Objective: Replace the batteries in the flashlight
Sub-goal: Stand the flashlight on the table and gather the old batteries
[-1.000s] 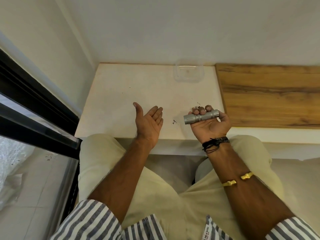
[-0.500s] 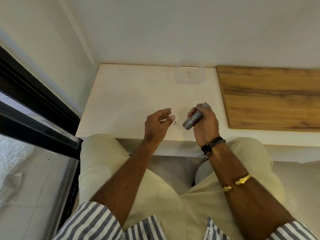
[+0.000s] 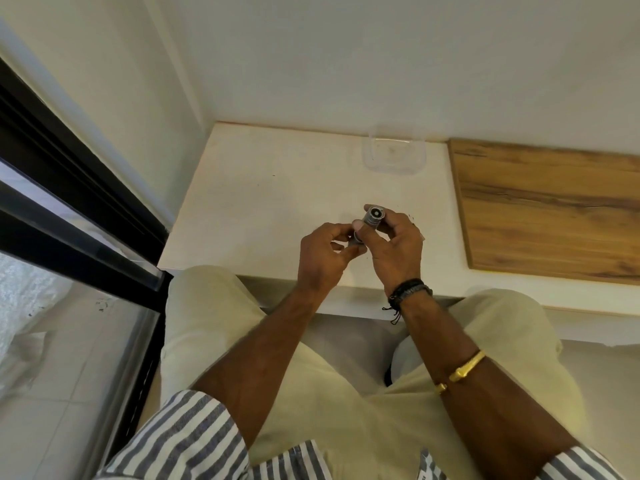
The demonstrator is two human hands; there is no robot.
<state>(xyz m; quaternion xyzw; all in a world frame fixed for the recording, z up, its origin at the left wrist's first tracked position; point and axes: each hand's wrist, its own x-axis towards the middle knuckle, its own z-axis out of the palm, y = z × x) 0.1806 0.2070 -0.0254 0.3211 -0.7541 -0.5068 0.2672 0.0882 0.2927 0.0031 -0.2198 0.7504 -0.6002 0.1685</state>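
A small silver flashlight is held above the white ledge, tilted so that one round end faces the camera. My right hand wraps around its upper body. My left hand grips the lower end of the flashlight with thumb and fingers; that end is mostly hidden by the fingers. Both hands touch each other at the flashlight. No loose batteries are visible.
A clear plastic container stands at the back of the ledge against the wall. A wooden board lies to the right. A dark window frame runs along the left. My knees are under the ledge's front edge.
My left hand was open and apart from the flashlight; it has come across and closed on the lower end. My right hand has turned the flashlight from lying sideways to end-on.
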